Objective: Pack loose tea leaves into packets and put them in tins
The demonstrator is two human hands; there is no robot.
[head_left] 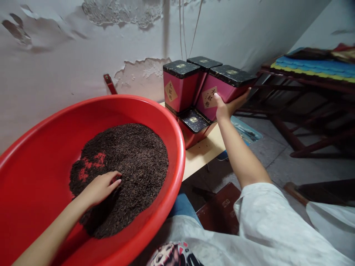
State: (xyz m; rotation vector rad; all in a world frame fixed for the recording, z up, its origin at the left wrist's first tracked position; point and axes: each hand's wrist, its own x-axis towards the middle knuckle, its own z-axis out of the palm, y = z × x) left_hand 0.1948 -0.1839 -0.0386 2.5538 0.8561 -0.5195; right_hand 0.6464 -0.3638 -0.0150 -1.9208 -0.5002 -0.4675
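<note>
A large red basin [181, 147] holds a heap of dark, thin tea leaves [141, 162]. My left hand [104, 186] is down in the heap, its fingers curled into the leaves and its thumb near the forefinger; the other fingertips are hidden. To the right, my right hand [229, 105] grips a pink tea tin [215, 92] with a black lid, thumb on the labelled front and fingers round the far side. Beside it stand another labelled tin [180, 87] and a tin behind [204, 62]. A lower tin [194, 127] sits in front of them.
The tins stand on a pale wooden board [205, 149] right of the basin. A dark red box [222, 208] lies low by my legs. Farther right is a dark wooden rack [302, 147] with blue and yellow mats [313, 66]. The wall [69, 66] behind has peeling plaster.
</note>
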